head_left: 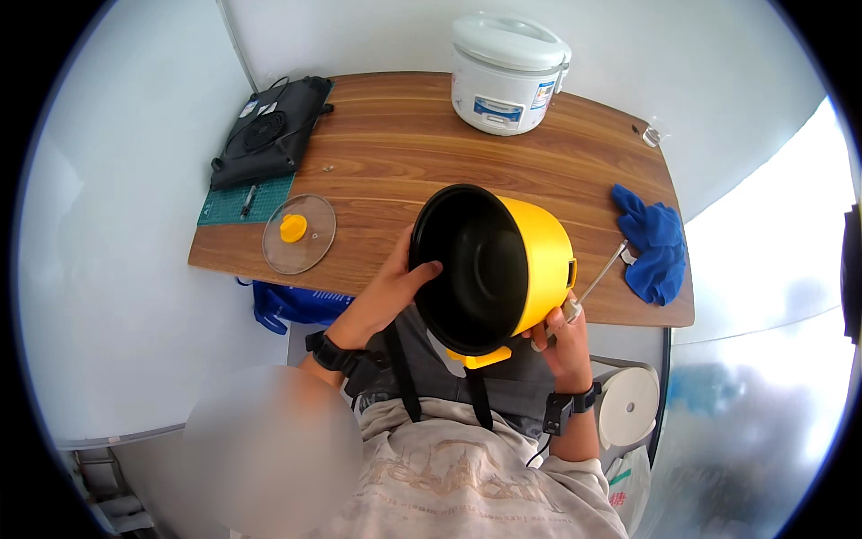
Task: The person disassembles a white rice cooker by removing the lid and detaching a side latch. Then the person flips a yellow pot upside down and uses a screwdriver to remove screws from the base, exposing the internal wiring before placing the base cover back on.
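Observation:
Tilted on its side in front of me is a yellow pot (549, 260) with a black inside, its mouth turned to the left. My left hand (400, 280) grips its rim, thumb inside and fingers behind the wall. A yellow handle (488, 358) sticks out at the pot's lower side; another yellow handle (572, 272) shows at its right. My right hand (566, 341) is closed around a screwdriver (600, 277) with a thin metal shaft pointing up and right, and its fingers also meet the pot's underside. The screwdriver's tip is near a blue cloth (654, 242).
A glass lid (312, 251) with a yellow knob lies at the table's left. Behind it, an upturned black induction cooker (269, 130) rests on a green mat (220, 207). A white rice cooker (498, 85) stands at the back, a small clear cup (653, 136) far right.

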The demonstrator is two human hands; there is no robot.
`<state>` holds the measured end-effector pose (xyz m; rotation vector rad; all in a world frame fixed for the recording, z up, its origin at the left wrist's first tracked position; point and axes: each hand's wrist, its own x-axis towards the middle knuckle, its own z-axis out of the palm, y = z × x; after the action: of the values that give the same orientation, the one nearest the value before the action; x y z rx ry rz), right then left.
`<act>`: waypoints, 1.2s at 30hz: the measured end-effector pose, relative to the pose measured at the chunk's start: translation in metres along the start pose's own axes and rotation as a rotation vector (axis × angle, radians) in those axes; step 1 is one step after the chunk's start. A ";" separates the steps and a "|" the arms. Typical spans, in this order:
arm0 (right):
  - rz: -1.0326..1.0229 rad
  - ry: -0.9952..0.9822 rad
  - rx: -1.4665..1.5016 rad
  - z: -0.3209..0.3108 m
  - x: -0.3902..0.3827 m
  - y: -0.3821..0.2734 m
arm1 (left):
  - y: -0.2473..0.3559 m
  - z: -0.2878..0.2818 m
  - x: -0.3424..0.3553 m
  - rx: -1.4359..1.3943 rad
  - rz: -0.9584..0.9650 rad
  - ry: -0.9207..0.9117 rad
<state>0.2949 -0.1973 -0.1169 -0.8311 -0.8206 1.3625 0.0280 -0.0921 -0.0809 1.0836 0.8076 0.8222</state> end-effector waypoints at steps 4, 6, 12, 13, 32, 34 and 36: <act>0.049 0.049 0.163 0.002 0.001 -0.008 | 0.043 0.004 -0.012 0.032 -0.195 -0.039; 0.029 0.084 0.140 0.000 0.002 -0.006 | 0.052 -0.001 -0.013 0.170 -0.215 -0.069; -0.028 0.032 -0.038 -0.002 -0.002 -0.025 | 0.075 -0.027 -0.012 0.465 -0.046 -0.423; -0.043 0.070 -0.075 -0.001 -0.002 -0.031 | 0.074 -0.032 -0.011 0.246 -0.107 -0.472; -0.262 0.021 -0.547 -0.006 0.041 -0.061 | 0.046 0.002 0.021 0.666 0.082 -0.294; -0.249 0.011 -0.524 -0.011 0.047 -0.055 | 0.030 -0.001 0.026 0.644 0.117 -0.249; -0.227 0.005 -0.503 -0.017 0.053 -0.050 | 0.027 0.002 0.033 0.686 0.087 -0.226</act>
<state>0.3364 -0.1469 -0.0803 -1.0865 -1.2410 0.9629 0.0403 -0.0571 -0.0602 1.7932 0.8751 0.4788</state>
